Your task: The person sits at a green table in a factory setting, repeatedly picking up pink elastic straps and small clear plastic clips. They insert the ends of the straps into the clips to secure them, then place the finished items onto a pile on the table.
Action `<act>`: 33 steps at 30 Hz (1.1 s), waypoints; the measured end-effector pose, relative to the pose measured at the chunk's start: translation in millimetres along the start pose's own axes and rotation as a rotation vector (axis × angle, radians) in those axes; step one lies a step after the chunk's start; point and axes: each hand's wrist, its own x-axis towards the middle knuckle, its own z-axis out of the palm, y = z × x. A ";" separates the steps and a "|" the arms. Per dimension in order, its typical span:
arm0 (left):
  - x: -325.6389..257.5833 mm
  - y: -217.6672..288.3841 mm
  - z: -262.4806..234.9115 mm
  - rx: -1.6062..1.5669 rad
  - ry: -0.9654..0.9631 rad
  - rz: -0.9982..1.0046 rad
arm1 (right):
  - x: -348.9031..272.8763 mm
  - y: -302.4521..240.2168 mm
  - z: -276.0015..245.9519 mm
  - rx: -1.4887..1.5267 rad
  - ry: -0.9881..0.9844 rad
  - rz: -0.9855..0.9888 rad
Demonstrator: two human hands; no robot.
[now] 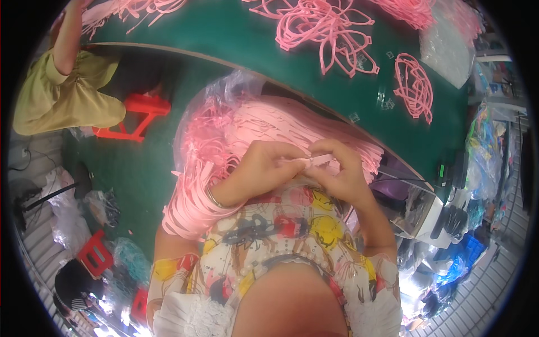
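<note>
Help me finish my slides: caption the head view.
Left hand and right hand pinch a pink strap near piled pink straps and a green table.

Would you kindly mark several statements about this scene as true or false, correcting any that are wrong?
1. The left hand and the right hand both pinch a pink strap. True.
2. Pink loops are draped over the right arm. False: the pink loops are draped over the left arm.
3. A loose tangle of pink straps lies on the green table. True.
4. The stool beside the other person is blue. False: the stool is red.
5. The other person, at the picture's upper left, wears yellowish-green clothing. True.
</note>
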 end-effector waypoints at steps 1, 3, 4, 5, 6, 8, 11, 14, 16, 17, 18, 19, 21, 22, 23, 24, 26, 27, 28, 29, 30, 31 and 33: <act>-0.4 -3.3 1.6 0.114 0.052 0.116 | -1.1 -4.2 -2.8 -0.013 -0.037 0.063; -0.4 1.3 -2.6 0.447 0.079 0.335 | -2.4 -8.4 -4.3 -0.042 -0.059 0.120; -0.4 3.8 -3.7 0.614 0.090 0.444 | -3.1 -9.5 -4.2 -0.057 -0.045 0.115; -1.0 3.5 -2.8 0.577 0.090 0.410 | -4.1 -10.4 -4.0 -0.074 -0.031 0.109; -1.7 3.5 -1.9 0.544 0.095 0.376 | -4.3 -11.2 -2.5 -0.102 -0.020 0.087; -1.5 0.8 -0.3 0.488 0.115 0.365 | -4.8 -13.0 2.1 -0.158 0.003 0.044; -1.2 -6.6 1.3 0.431 0.138 0.395 | -6.9 -8.3 7.8 -0.150 0.046 -0.020; -2.2 -1.2 1.7 0.473 0.118 0.379 | -7.1 -6.7 8.5 -0.155 0.082 -0.076; -3.4 6.9 0.2 0.593 0.115 0.389 | -6.6 -10.1 7.8 -0.172 0.098 -0.076; -3.7 8.7 0.4 0.600 0.126 0.409 | -6.6 -11.7 7.8 -0.180 0.106 -0.076; -4.3 10.2 0.9 0.607 0.138 0.428 | -6.8 -12.4 8.4 -0.192 0.120 -0.085; -4.6 11.0 1.1 0.614 0.150 0.448 | -7.1 -13.1 9.2 -0.204 0.135 -0.093; -5.0 5.7 0.4 0.493 0.117 0.387 | -8.0 -14.3 11.0 -0.216 0.146 -0.106; -5.4 3.0 -0.1 0.432 0.100 0.356 | -8.7 -14.9 11.9 -0.216 0.143 -0.110; -5.8 1.9 -0.7 0.311 0.056 0.241 | -9.0 -15.1 12.4 -0.217 0.140 -0.114; -6.1 0.5 -1.6 0.189 0.009 0.125 | -9.7 -13.9 13.1 -0.214 0.143 -0.140; -5.9 -0.4 -4.1 -0.006 -0.080 -0.072 | -11.0 -9.8 14.2 -0.208 0.148 -0.191; -5.3 1.1 -6.4 -0.080 -0.118 -0.151 | -10.6 -7.3 12.7 -0.222 0.095 -0.247; -4.5 2.7 -9.0 -0.154 -0.157 -0.230 | -10.3 -4.0 9.1 -0.235 0.043 -0.302; -3.8 4.7 -12.2 -0.184 -0.215 -0.256 | -9.8 -1.6 5.7 -0.248 -0.010 -0.357; -3.1 6.8 -15.7 -0.213 -0.277 -0.283 | -9.1 -2.4 2.8 -0.222 -0.068 -0.369; -2.1 7.8 -18.2 -0.243 -0.339 -0.310 | -7.8 -5.3 -0.7 -0.196 -0.126 -0.381; 0.7 5.8 -20.7 -0.241 -0.414 -0.309 | -5.7 -9.1 -8.1 -0.157 -0.229 -0.360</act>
